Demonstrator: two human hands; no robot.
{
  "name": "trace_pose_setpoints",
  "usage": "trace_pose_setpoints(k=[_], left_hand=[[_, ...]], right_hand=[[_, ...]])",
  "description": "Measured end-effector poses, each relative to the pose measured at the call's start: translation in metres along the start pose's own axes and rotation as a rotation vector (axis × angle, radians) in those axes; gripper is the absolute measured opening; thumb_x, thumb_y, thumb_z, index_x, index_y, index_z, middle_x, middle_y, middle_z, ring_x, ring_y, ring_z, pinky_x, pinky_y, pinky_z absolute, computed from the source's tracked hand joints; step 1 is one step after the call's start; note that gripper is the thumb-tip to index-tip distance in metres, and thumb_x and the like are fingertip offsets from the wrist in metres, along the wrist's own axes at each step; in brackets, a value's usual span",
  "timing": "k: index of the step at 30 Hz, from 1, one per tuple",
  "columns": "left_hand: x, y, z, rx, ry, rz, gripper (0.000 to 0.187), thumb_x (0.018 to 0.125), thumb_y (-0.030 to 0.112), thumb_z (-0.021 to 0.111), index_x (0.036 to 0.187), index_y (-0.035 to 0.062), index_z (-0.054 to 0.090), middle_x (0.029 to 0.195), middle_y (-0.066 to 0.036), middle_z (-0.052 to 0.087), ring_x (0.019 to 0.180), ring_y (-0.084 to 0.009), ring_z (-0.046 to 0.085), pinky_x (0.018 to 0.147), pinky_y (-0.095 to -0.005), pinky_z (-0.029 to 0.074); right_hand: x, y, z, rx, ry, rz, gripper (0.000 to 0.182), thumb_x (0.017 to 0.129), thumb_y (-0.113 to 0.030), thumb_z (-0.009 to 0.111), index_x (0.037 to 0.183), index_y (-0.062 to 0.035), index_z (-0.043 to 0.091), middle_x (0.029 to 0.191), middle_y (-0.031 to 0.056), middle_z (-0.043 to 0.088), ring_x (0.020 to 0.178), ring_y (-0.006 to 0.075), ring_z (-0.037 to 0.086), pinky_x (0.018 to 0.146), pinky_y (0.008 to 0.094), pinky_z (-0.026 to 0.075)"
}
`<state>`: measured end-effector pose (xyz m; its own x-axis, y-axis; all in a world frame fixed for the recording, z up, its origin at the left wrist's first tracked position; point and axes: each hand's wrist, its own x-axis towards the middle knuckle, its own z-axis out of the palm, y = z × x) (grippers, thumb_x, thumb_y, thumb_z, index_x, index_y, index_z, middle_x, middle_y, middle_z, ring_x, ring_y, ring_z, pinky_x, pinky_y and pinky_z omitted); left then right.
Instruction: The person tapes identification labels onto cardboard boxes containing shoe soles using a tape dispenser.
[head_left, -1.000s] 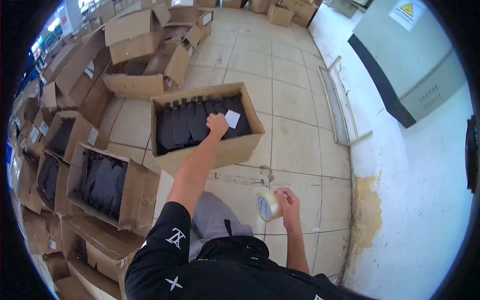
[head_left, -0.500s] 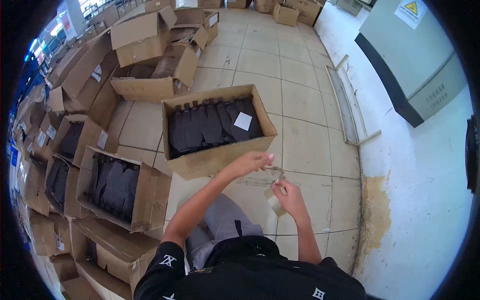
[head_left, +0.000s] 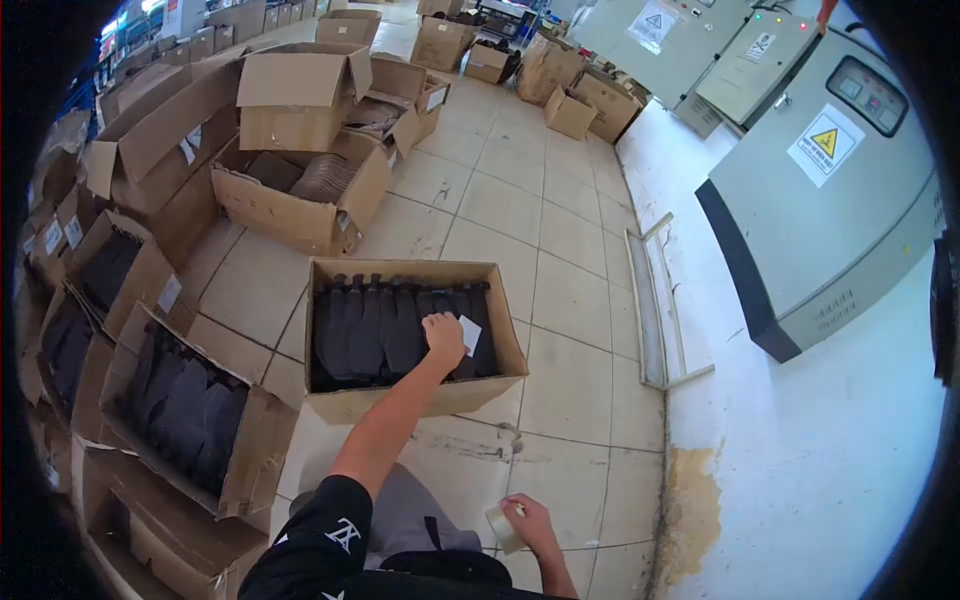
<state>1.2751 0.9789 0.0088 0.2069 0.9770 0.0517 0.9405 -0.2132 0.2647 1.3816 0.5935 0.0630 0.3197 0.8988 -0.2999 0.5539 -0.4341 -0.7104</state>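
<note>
My left hand (head_left: 443, 337) reaches into an open cardboard box (head_left: 410, 402), with its fingers curled in against a white card (head_left: 469, 336). What the fingertips hold, if anything, is hidden. The card lies on a row of dark flat pieces (head_left: 365, 330) with rounded outlines and narrow tabs, standing packed on edge. Lower down, my right hand (head_left: 530, 522) is closed round a roll of clear tape (head_left: 506, 531), held above the floor and apart from the box.
Open cartons with dark pieces (head_left: 190, 405) crowd my left side. More stacked cartons (head_left: 300, 100) stand beyond. Tiled floor (head_left: 565, 380) runs to the wall on the right, where a metal frame (head_left: 655, 310) leans below a grey electrical cabinet (head_left: 800, 220).
My left hand has moved from beside the right hand, forward into the box at the card. The right hand with the tape is now lower in view. The view has tilted up.
</note>
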Motion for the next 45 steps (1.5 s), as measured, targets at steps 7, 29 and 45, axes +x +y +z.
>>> trace_pose_setpoints(k=[7, 29, 45], left_hand=[[0.016, -0.017, 0.023, 0.002, 0.083, 0.011, 0.029, 0.074, 0.025, 0.076, 0.089, 0.0021, 0.068, 0.103, -0.015, 0.062, 0.106, -0.0333, 0.051, 0.09, -0.0478, 0.038], [-0.48, -0.107, -0.071, -2.116, 0.043, -0.596, 0.027, 0.096, 0.015, 0.053, 0.117, 0.0013, 0.063, 0.104, -0.006, 0.063, 0.098, -0.0148, 0.06, 0.088, -0.0342, 0.049], [-0.477, -0.136, -0.136, -1.116, 0.286, -0.39, 0.016, 0.087, 0.018, 0.07, 0.096, 0.0055, 0.075, 0.1, -0.009, 0.073, 0.11, -0.0228, 0.065, 0.118, -0.053, 0.009]], right_hand=[[0.027, -0.017, 0.005, 0.048, -0.046, 0.0, 0.026, 0.089, -0.026, 0.065, 0.098, -0.0026, 0.069, 0.09, 0.0116, 0.071, 0.085, 0.0203, 0.068, 0.08, 0.0312, 0.05], [-0.043, -0.146, 0.059, 0.105, -0.98, -0.459, 0.023, 0.092, -0.025, 0.063, 0.098, -0.0025, 0.066, 0.086, 0.0071, 0.067, 0.081, 0.0137, 0.059, 0.078, 0.0305, 0.048], [-0.074, -0.151, 0.11, -0.112, -0.7, -0.498, 0.029, 0.089, -0.028, 0.065, 0.102, -0.002, 0.065, 0.093, 0.0158, 0.07, 0.086, 0.0294, 0.068, 0.078, 0.0353, 0.05]])
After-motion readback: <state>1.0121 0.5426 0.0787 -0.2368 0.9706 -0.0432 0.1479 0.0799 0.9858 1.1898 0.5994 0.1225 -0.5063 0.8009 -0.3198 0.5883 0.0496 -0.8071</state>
